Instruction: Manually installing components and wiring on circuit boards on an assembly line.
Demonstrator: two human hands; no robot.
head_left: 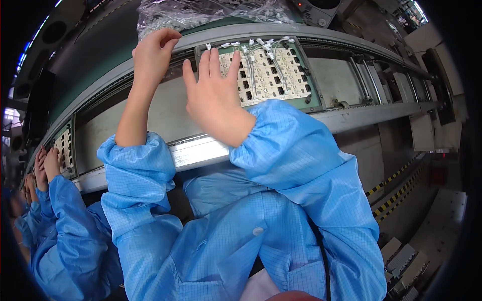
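A cream circuit board panel (263,72) with rows of black components lies in a green-edged carrier frame (312,90) on the conveyor. Several grey cables with white connectors (260,42) run across it and over its far edge. My right hand (217,98) is spread over the panel's left part, fingers apart and palm down, hiding that part. Whether its fingertips touch the board I cannot tell. Left of the frame, my left hand (154,54) is raised above the conveyor's far rail, thumb and fingers curled into a pinch. Anything inside that pinch is too small or hidden to name.
A clear plastic bag (211,14) of small white parts lies beyond the far rail. The conveyor's near metal rail (196,150) runs in front of me. At far left, a co-worker's hands (50,163) are at another board panel (64,148). Metal rollers (369,80) stand at right.
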